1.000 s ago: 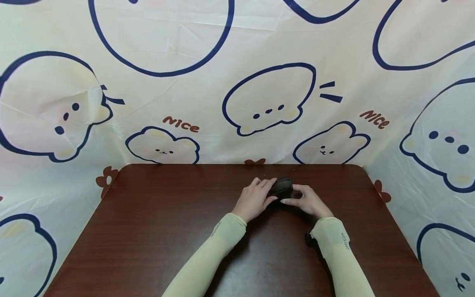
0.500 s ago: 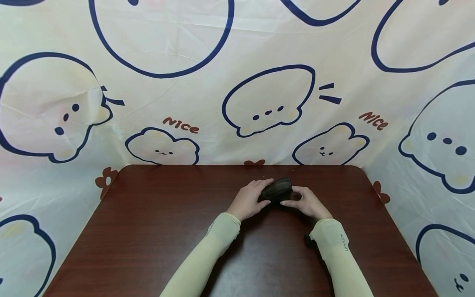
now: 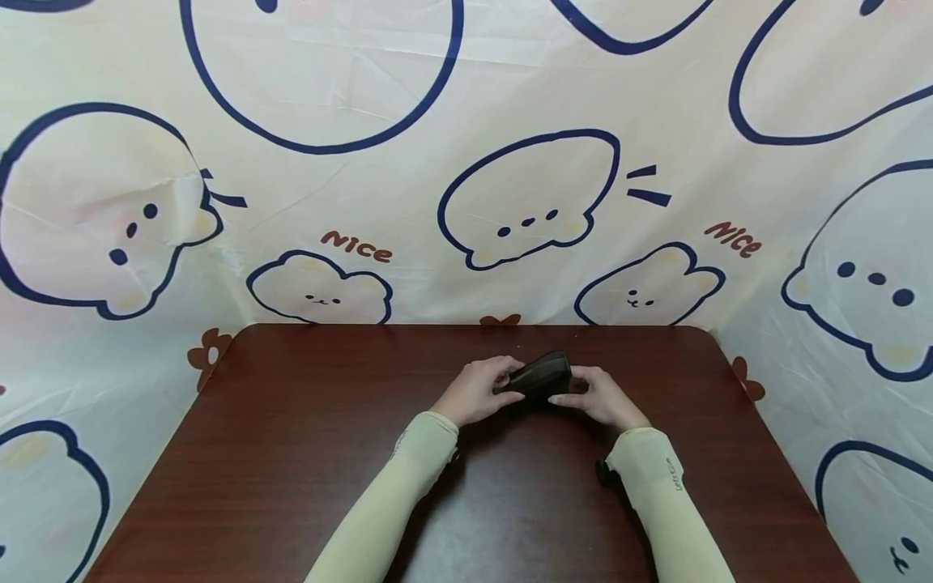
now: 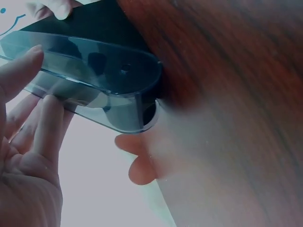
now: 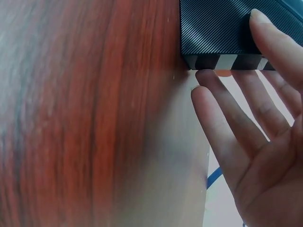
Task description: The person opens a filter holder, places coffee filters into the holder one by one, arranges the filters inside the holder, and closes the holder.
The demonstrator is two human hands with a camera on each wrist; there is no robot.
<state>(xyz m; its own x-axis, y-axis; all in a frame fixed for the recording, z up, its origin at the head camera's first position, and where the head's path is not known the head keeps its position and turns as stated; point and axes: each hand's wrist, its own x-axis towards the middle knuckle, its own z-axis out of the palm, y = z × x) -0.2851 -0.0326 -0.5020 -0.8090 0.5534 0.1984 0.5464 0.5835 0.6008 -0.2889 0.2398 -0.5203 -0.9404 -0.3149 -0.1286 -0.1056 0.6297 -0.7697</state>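
Observation:
Near the back of the table, both hands are on a black box-like case lying at a slant. The left wrist view shows a smoky see-through plastic part with a rounded end joined to a black body. My left hand holds the left end, thumb on the see-through part and fingers on its other side. In the right wrist view the case has a finely ribbed face with light and dark blocks along one edge. My right hand pinches that end, thumb on the ribbed face and fingers beyond the blocked edge.
The dark brown wooden table has rounded far corners. A cream cloth printed with blue outlined figures hangs behind it and on both sides. Dark wrist straps show at the sleeve cuffs.
My left hand has slid left along the case, uncovering more of its dark surface. The case has shifted slightly left, while my right hand keeps nearly the same place.

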